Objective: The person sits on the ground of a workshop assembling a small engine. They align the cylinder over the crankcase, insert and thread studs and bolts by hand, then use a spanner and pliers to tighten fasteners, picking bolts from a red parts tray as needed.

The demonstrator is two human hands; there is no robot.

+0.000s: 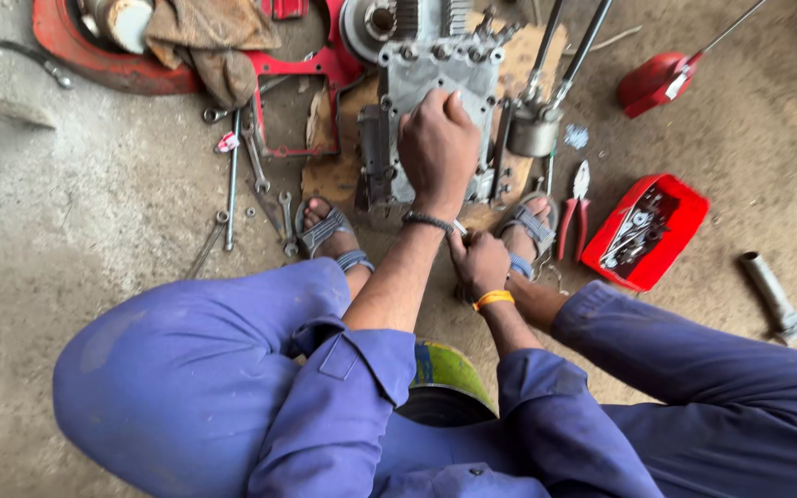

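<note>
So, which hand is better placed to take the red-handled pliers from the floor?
Probably the right hand: it is low, on the side of the pliers, beside the right foot. The left hand lies further up on the grey engine casing.

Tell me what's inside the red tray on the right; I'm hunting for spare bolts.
The red tray holds a heap of small grey metal parts, seemingly bolts and similar hardware; single pieces are too small to tell. Whatever lies beneath the heap is covered. Red-handled pliers lie beside it.
</note>
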